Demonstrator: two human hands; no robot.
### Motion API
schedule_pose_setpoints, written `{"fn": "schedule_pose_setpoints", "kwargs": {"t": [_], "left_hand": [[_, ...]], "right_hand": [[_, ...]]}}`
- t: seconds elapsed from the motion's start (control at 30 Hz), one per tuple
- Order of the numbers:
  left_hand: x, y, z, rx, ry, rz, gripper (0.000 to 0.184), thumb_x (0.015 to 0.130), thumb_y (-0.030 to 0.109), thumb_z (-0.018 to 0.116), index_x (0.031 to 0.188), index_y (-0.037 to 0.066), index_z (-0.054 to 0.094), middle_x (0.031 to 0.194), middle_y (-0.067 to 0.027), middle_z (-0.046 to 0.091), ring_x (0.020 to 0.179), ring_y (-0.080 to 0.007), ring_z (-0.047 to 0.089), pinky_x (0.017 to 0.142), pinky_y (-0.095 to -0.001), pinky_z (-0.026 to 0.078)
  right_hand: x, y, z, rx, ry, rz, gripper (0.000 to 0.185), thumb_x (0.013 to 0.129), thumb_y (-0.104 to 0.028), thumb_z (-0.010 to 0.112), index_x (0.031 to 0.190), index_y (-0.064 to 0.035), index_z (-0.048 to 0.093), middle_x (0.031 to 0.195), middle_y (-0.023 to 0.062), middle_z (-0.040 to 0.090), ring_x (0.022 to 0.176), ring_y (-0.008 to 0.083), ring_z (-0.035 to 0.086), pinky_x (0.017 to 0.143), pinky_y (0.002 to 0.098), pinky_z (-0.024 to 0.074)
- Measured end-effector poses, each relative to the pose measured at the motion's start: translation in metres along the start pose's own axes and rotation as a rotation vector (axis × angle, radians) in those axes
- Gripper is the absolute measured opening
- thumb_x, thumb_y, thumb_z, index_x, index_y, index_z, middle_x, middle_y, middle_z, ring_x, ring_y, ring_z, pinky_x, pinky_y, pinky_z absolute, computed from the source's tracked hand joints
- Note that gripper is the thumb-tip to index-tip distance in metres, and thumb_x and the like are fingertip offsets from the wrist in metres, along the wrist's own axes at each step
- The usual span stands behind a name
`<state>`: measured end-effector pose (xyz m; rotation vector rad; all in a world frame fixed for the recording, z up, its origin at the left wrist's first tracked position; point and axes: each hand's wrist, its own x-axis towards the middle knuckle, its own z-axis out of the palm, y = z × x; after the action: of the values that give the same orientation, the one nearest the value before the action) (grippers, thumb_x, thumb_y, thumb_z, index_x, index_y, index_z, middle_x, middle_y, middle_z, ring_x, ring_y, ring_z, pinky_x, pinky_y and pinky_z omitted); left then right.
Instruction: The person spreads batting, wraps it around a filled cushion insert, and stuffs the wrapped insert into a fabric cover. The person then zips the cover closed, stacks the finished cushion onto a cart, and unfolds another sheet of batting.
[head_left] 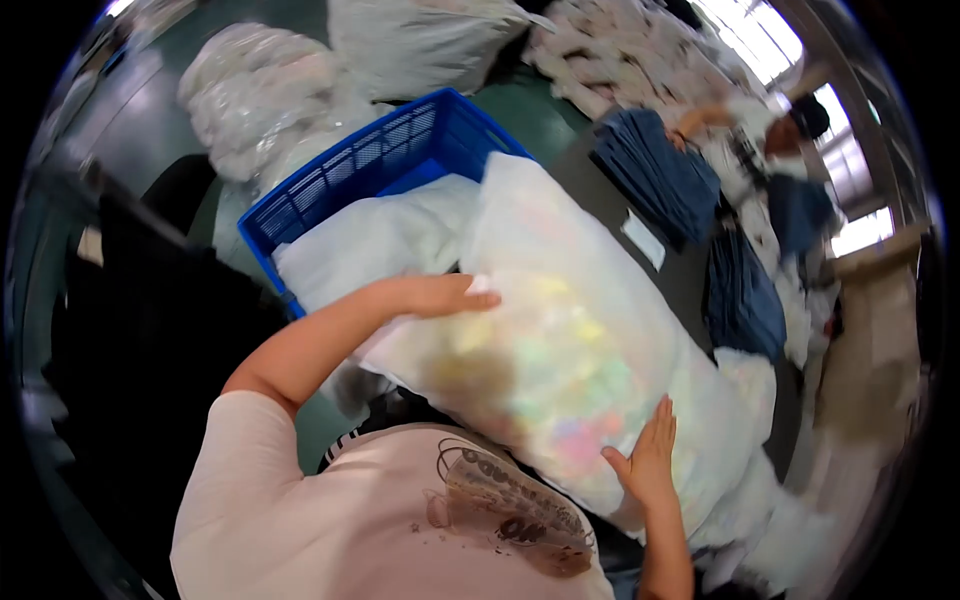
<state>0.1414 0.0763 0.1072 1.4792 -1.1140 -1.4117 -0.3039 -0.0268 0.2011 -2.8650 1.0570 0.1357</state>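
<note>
A large white pillow (560, 330) lies at a slant in front of my body, its thin cover showing pastel yellow, green and pink filling. My left hand (450, 295) is at its left side, closed, with a bit of white cover between thumb and fingers. Lower down, my right hand (648, 458) rests flat on the pillow with its fingers stretched out. Beyond my left hand, a second white pillow (375, 235) sits inside a blue plastic crate (350, 160), partly covered by the first one.
Folded dark blue cloth (660, 175) and a white slip (643, 240) lie on a dark table (590, 180). Another person (745, 140) stands across it, near more blue cloth (745, 295). Plastic-wrapped bundles (265, 90), a big white sack (425, 45) and heaped pale cloth (630, 55) lie behind.
</note>
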Motion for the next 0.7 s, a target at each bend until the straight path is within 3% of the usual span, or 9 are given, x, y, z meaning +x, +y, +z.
{"fn": "schedule_pose_setpoints", "kwargs": {"t": [0.03, 0.13, 0.17, 0.23, 0.37, 0.43, 0.53, 0.6, 0.7], "left_hand": [[0.002, -0.004, 0.011, 0.219, 0.009, 0.138, 0.063, 0.093, 0.052, 0.062, 0.132, 0.003, 0.057, 0.123, -0.0234, 0.064, 0.112, -0.0336, 0.063, 0.097, -0.0393, 0.047], [0.021, -0.035, 0.047, 0.278, 0.465, 0.05, 0.059, 0.094, 0.052, 0.062, 0.127, 0.003, 0.059, 0.118, -0.0207, 0.067, 0.11, -0.0322, 0.064, 0.096, -0.0394, 0.047], [0.04, -0.064, 0.053, 0.142, 0.544, 0.127, 0.054, 0.095, 0.051, 0.061, 0.121, 0.004, 0.062, 0.111, -0.0171, 0.069, 0.103, -0.0251, 0.066, 0.091, -0.0362, 0.049], [0.042, -0.037, 0.046, 0.107, 0.449, -0.029, 0.052, 0.096, 0.049, 0.06, 0.119, 0.002, 0.064, 0.108, -0.0147, 0.07, 0.098, -0.0216, 0.066, 0.087, -0.0343, 0.051], [0.031, 0.006, 0.044, -0.441, 0.457, 0.003, 0.051, 0.098, 0.046, 0.059, 0.114, -0.002, 0.067, 0.103, -0.0097, 0.07, 0.088, -0.0151, 0.065, 0.078, -0.0299, 0.053], [0.015, 0.065, 0.048, -0.352, 0.544, 0.107, 0.055, 0.098, 0.046, 0.059, 0.113, -0.006, 0.066, 0.1, -0.0084, 0.071, 0.084, -0.0157, 0.066, 0.074, -0.0292, 0.053], [-0.008, 0.154, 0.063, -0.389, 0.428, 0.306, 0.055, 0.1, 0.046, 0.057, 0.112, -0.006, 0.066, 0.1, -0.0099, 0.071, 0.082, -0.0137, 0.067, 0.074, -0.0265, 0.053], [-0.014, 0.21, 0.1, -0.387, 0.393, 0.403, 0.052, 0.1, 0.042, 0.057, 0.116, -0.007, 0.065, 0.104, -0.0103, 0.071, 0.084, -0.0135, 0.068, 0.074, -0.0256, 0.053], [-0.007, 0.271, 0.181, -0.016, 0.201, 0.466, 0.046, 0.1, 0.041, 0.057, 0.1, -0.002, 0.071, 0.087, -0.0043, 0.072, 0.073, -0.0135, 0.066, 0.068, -0.0296, 0.053]], "right_hand": [[-0.002, -0.002, -0.001, -0.043, -0.064, -0.01, 0.11, 0.085, -0.055, 0.067, 0.146, 0.0212, 0.016, 0.156, 0.0402, 0.011, 0.147, 0.0515, 0.013, 0.119, 0.0584, 0.0107], [0.019, 0.019, 0.062, -0.025, 0.165, -0.028, 0.119, 0.076, -0.052, 0.075, 0.147, 0.0203, 0.013, 0.157, 0.0384, 0.013, 0.147, 0.0509, 0.013, 0.12, 0.0578, 0.0103], [0.029, 0.027, 0.089, 0.009, 0.273, -0.024, 0.122, 0.072, -0.051, 0.078, 0.147, 0.0198, 0.012, 0.157, 0.0371, 0.013, 0.148, 0.0496, 0.013, 0.12, 0.0569, 0.0103], [0.056, 0.029, 0.106, 0.055, 0.343, 0.048, 0.126, 0.067, -0.048, 0.08, 0.149, 0.0176, 0.01, 0.158, 0.0344, 0.015, 0.149, 0.0469, 0.014, 0.121, 0.0549, 0.0108], [0.033, 0.03, 0.07, 0.169, 0.221, 0.02, 0.107, 0.084, -0.048, 0.069, 0.153, 0.0102, 0.012, 0.16, 0.0314, 0.012, 0.15, 0.0449, 0.01, 0.122, 0.0523, 0.0088], [0.016, 0.038, 0.061, 0.26, 0.128, 0.023, 0.102, 0.088, -0.053, 0.063, 0.155, 0.0058, 0.013, 0.161, 0.0297, 0.012, 0.151, 0.0435, 0.01, 0.122, 0.051, 0.0085], [0.007, 0.047, 0.071, 0.873, -0.025, 0.221, 0.088, 0.097, -0.058, 0.048, 0.158, -0.003, 0.014, 0.163, 0.0245, 0.013, 0.152, 0.0378, 0.011, 0.122, 0.0476, 0.0094], [0.013, 0.036, 0.035, 1.565, -0.03, 0.421, 0.076, 0.103, -0.06, 0.028, 0.158, -0.0076, 0.021, 0.161, 0.0161, 0.025, 0.15, 0.0326, 0.019, 0.122, 0.0435, 0.0152], [0.009, 0.049, 0.041, 2.313, 0.135, 0.751, 0.076, 0.102, -0.061, 0.025, 0.157, -0.008, 0.025, 0.157, 0.0139, 0.034, 0.145, 0.0305, 0.029, 0.119, 0.042, 0.0231]]}}
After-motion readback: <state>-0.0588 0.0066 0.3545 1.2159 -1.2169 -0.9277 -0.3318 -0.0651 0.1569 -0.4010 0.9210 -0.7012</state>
